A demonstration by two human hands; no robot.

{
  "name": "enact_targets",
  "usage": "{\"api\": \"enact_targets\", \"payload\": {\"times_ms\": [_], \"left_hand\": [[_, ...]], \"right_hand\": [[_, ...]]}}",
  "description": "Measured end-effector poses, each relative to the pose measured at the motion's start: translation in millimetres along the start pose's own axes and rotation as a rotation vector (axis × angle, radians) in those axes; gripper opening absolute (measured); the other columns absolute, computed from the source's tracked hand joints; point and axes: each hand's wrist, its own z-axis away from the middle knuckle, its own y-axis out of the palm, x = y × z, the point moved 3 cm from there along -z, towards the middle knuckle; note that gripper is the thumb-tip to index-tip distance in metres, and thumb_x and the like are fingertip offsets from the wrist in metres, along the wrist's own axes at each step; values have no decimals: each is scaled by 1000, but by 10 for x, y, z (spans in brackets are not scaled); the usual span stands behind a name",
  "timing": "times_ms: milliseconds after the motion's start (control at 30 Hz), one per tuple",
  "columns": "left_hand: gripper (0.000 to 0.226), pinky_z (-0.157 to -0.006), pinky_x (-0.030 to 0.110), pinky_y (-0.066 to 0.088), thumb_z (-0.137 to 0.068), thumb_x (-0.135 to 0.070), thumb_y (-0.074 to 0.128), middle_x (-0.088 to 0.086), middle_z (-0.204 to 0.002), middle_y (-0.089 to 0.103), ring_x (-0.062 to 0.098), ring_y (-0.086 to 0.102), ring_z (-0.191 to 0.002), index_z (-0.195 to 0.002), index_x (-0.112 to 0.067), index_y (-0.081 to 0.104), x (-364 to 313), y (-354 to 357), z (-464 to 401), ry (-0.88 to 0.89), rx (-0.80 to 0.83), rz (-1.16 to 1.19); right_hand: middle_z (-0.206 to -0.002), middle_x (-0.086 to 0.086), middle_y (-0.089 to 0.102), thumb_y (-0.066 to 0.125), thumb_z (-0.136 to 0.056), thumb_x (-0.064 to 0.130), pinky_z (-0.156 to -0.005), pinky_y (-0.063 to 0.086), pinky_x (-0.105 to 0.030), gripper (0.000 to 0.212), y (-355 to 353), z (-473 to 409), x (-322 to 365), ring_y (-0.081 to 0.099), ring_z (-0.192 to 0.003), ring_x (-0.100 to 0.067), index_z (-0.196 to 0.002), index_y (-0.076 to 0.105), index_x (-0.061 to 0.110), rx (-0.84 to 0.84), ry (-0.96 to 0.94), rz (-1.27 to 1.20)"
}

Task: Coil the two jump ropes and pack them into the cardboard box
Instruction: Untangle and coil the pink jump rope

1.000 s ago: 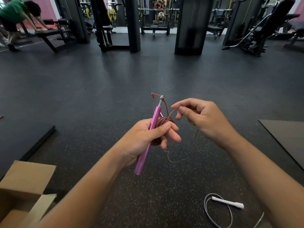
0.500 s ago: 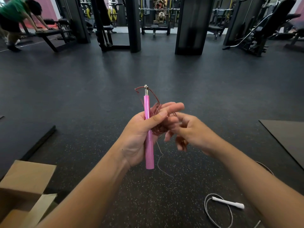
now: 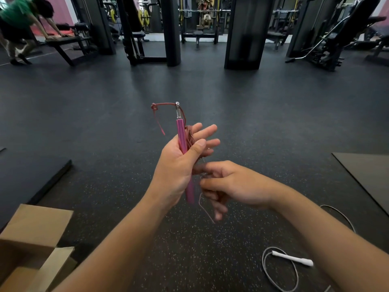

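Your left hand clamps pink handle upright under thumb, fingers half spread, red cord bundled against palm. Your right hand, below, pinches loose cord tail. Keep tail taut, lay each wrap flat beside last. White rope lies uncoiled on floor, lower right; cardboard box open, lower left.

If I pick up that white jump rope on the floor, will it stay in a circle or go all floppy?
Probably floppy. The white jump rope's cord is thin and lies in a loose, uneven loop on the floor, so it would likely sag and uncurl when lifted. Its white handle looks rigid and round, so it would probably keep its shape and might roll if nudged.
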Motion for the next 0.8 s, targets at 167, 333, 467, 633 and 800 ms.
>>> {"api": "enact_targets", "payload": {"times_ms": [167, 333, 467, 633, 800], "left_hand": [[47, -94, 38, 56, -99, 10, 51, -3, -131, 71, 17, 68, -119, -143, -6, 44, -15, -83, -50, -13, 23, -90], [34, -104, 32, 51, -104, -1, 49, -3, -127, 73, 13, 68, -120, -135, -15, 48, -63, -49, -51, 35, 144, -230], [25, -110, 35, 46, -103, -19, 56, -7, -120, 73, 5, 63, -122, -128, -19, 59, 27, -105, -65, 56, 184, -495], [22, -80, 24, 54, -105, -17, 54, 8, -92, 73, 7, 69, -81, -125, -12, 61, 96, -80, -42, 26, 240, -584], [29, -73, 35, 54, -107, -26, 49, 12, -84, 76, 15, 64, -68, -109, -1, 65, 73, -71, -46, -57, 343, -659]], "right_hand": [[-81, -9, 73, 52, -104, 2, -74, 51, -36, 32, -129, 116, 99, 61, -70, -25, -135, 57, 5, -36, -69, 57], [-64, -8, 65, 55, -105, 15, -59, 45, -36, 21, -235, 182, 107, 51, -57, -26, -125, 61, 14, -45, -60, 131], [-60, -1, 60, 64, -99, 11, -53, 40, -16, 10, -318, 192, 141, 51, -54, -8, -107, 66, 4, -155, -66, 239], [-57, 10, 60, 74, -93, 22, -54, 38, -17, 6, -468, 231, 163, 49, -52, -4, -89, 73, 18, -341, -88, 503], [-69, 13, 70, 79, -88, 28, -60, 43, -13, 3, -482, 282, 241, 60, -61, 0, -86, 76, 27, -416, -114, 742]]}}
